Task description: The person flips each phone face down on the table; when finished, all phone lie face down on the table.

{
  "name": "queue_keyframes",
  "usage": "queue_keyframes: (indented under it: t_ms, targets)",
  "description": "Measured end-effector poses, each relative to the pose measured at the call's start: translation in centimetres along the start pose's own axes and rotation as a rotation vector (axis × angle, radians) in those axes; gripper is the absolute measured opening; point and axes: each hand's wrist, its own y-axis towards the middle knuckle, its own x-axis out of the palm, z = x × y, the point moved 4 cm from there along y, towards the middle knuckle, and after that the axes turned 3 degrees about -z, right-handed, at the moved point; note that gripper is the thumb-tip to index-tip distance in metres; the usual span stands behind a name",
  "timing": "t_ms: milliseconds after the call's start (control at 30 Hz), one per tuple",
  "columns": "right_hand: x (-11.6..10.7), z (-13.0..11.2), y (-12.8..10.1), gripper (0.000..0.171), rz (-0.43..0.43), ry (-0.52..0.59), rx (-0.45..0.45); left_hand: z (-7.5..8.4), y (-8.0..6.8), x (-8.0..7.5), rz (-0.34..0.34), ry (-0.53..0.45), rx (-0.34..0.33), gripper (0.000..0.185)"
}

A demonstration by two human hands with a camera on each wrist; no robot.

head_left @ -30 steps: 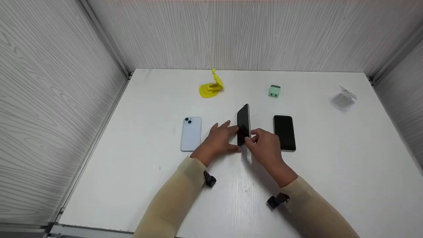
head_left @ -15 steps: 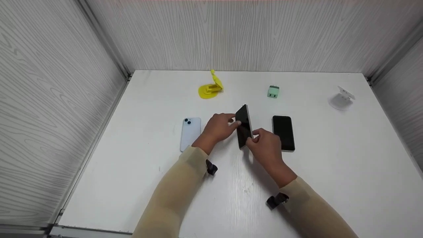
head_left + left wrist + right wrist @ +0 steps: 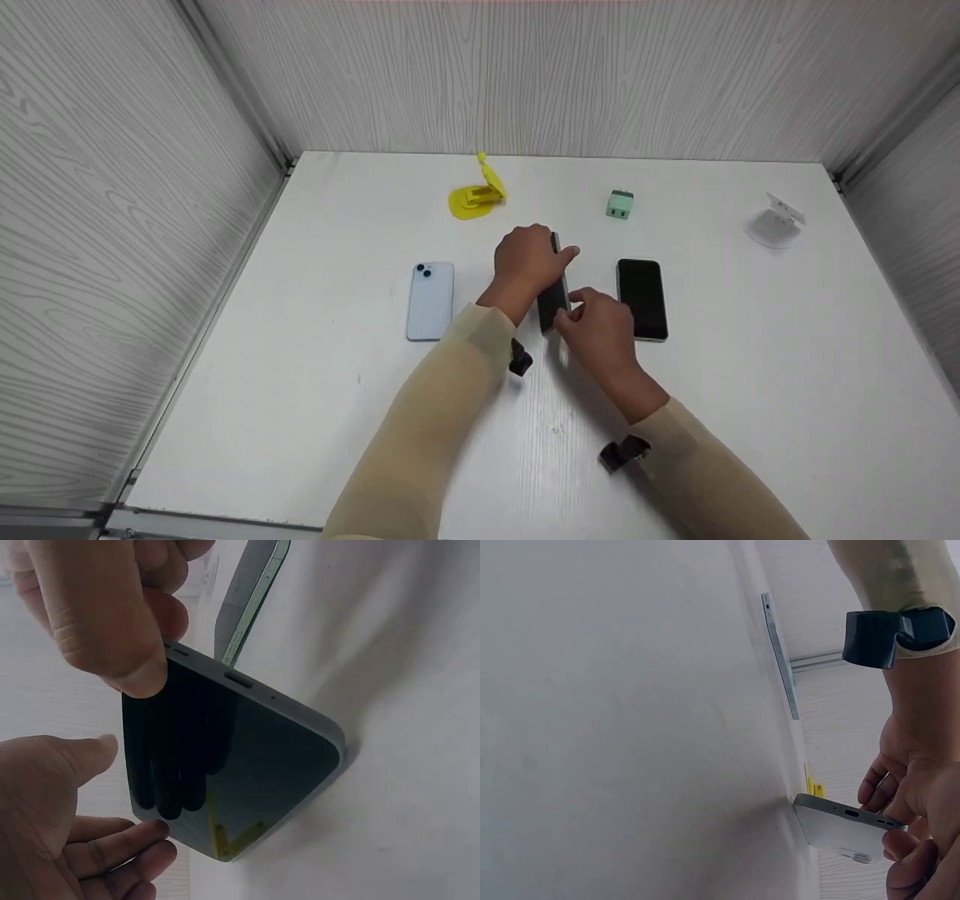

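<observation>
In the head view a dark-screened phone [image 3: 553,306] stands on its long edge near the table's middle, screen facing left. My right hand [image 3: 604,330] pinches its near end by the upper edge, thumb on the screen side; in the left wrist view the phone [image 3: 240,765] shows its charging port at that end. My left hand [image 3: 527,261] is around the far end, hiding part of it. In the left wrist view the left hand [image 3: 37,817] has its thumb apart from the fingers, fingertips at the screen's edge; whether they touch is unclear.
A light-blue phone [image 3: 431,301] lies face down at left, and a black-screened phone [image 3: 643,300] lies face up at right. Farther back are a yellow folding phone stand [image 3: 478,196], a green charger plug [image 3: 620,204] and a white stand [image 3: 781,217]. Wood-grain panels [image 3: 525,75] enclose the table.
My left hand has moved from the screen's left side, away from me and rightward, to the phone's far end. My right hand has kept its pinch on the near end.
</observation>
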Motion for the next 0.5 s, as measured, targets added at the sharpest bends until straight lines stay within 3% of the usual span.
queue_keyframes:
  t_ms: [233, 500]
  targets:
    - [0.08, -0.13, 0.01, 0.030, 0.005, -0.017, -0.017, 0.78, 0.61, 0.28, -0.018, 0.116, 0.018, 0.042]
    - [0.17, -0.22, -0.08, 0.030, -0.014, -0.007, -0.031, 0.76, 0.83, 0.35, 0.020, 0.122, 0.028, 0.028]
